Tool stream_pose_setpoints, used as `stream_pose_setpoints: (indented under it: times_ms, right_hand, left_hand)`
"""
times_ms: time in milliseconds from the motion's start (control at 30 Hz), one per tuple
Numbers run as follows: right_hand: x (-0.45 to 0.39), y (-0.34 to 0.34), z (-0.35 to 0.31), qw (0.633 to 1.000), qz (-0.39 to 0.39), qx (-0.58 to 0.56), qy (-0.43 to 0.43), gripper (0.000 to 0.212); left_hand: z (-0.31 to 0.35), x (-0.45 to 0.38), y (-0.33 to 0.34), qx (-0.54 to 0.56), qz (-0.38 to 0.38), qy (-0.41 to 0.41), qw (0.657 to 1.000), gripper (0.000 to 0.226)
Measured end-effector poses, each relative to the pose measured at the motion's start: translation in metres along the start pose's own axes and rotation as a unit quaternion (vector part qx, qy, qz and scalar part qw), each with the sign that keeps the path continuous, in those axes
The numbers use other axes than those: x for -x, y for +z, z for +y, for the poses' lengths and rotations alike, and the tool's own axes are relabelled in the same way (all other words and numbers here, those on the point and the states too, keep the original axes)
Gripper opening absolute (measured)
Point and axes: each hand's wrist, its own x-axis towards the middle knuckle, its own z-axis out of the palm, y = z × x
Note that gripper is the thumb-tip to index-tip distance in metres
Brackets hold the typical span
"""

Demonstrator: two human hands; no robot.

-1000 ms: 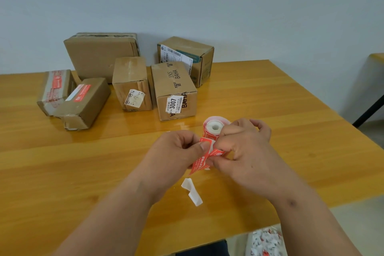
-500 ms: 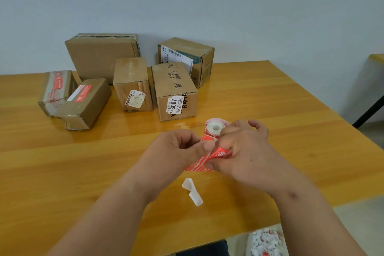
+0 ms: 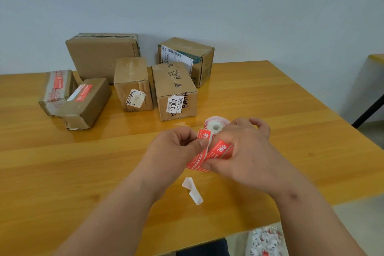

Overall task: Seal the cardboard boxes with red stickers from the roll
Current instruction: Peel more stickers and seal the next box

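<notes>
A wooden tabletop (image 3: 62, 172) fills the frame's middle, a pale wall (image 3: 228, 6) above; a plastic bag (image 3: 264, 241) (contents unclear) lies lower right.

table (image 3: 270, 93): wood, varnished, glossy, with visible grain and soft reflections
boxes (image 3: 133, 83): brown cardboard, matt, some faces under shiny clear tape
box labels (image 3: 135, 98): white printed paper, creased
red sticker (image 3: 220, 149): smooth paper, slight sheen
roll (image 3: 216, 123): white core, pale backing paper
backing scrap (image 3: 193, 193): white paper, curled, smooth
wall (image 3: 207, 6): painted, matt
</notes>
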Motion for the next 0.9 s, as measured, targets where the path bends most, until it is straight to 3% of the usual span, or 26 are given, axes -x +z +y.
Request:
stream_pose_setpoints:
  times_ms: [200,300,433,667,900]
  right_hand:
    - [-0.0043,0.0007,-0.0001,0.998,-0.060,-0.003,0.017,0.037]
    - [-0.0038,-0.0006,-0.0001,0.998,-0.068,0.001,0.014,0.032]
    - [-0.0031,-0.0003,-0.0031,0.998,-0.057,0.026,0.011,0.032]
    - [-0.0008,0.0028,-0.0034,1.000,0.013,0.016,-0.016,0.019]
    - [-0.0018,0.0005,-0.0041,0.998,-0.033,0.049,-0.006,0.035]
  left_hand:
    - [0.0038,0.0039,0.0028,-0.031,0.011,0.027,0.999,0.020]
    - [0.0089,0.0083,-0.0016,-0.042,-0.030,0.018,0.998,0.023]
    - [0.0093,0.0079,-0.0058,-0.069,-0.057,0.016,0.996,0.010]
    - [0.0040,0.0036,-0.0017,-0.027,-0.012,0.001,1.000,0.019]
    - [0.0055,0.0060,0.0002,-0.030,-0.017,0.002,0.999,0.015]
